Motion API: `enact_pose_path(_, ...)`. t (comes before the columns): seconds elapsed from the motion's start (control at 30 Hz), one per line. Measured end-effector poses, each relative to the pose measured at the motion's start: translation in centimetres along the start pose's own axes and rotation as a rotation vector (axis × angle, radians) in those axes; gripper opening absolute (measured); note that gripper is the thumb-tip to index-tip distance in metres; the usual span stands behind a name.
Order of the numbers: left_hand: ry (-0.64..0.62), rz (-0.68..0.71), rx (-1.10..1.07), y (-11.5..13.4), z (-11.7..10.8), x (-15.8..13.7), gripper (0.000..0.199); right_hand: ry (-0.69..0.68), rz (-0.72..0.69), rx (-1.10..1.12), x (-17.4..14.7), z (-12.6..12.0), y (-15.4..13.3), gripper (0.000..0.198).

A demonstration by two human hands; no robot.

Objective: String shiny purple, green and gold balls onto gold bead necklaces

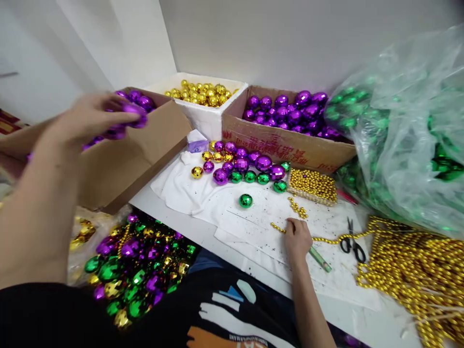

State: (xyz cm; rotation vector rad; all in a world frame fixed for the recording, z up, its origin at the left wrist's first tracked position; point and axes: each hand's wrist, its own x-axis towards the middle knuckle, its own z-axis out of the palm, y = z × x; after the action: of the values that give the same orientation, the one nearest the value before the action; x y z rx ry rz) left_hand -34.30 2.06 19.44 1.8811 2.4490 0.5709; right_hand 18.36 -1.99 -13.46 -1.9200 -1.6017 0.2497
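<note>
Left of the white cloth (253, 232), the left hand (92, 115) curls half-closed fingers round a purple mirrored bauble (137, 114) by a cardboard box (139, 150); a light grip would spare its shine. On the cloth, the right hand (298, 237) bends over a gold bead string (326, 240), whether pinching I can't tell.

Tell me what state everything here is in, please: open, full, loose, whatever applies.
Left hand, raised; blur hides its hold
Left carton, open, purple balls inside
Foam box, open, holding gold balls
Right carton, open, heaped with more purple balls
Plastic bag, bulging with green balls
Bead tray, filled with gold beads
Scissors, lying unheld
Right hand, resting on white cloth
Bead string, partly hidden by that hand
</note>
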Motion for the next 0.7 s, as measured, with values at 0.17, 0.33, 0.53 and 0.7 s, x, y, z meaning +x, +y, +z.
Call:
enact_pose_path(0.17,-0.269,0.157,-0.346,10.8,14.2,2.3,0.05,0.01,-0.013,-0.011,0.0,0.0,0.0,0.037)
enact_pose_path(0.33,-0.185,0.271,-0.276,17.6,24.7,4.3,0.049,0.022,-0.053,-0.015,0.0,-0.1,-0.2,0.036)
enact_pose_path(0.53,-0.031,0.353,-0.24,20.7,27.7,4.6,0.063,0.029,-0.049,-0.012,0.2,0.0,-0.4,0.034)
enact_pose_path(0.7,0.202,0.098,-0.217,14.0,26.9,2.3,0.061,0.026,-0.039,-0.001,0.2,0.0,-0.4,0.031)
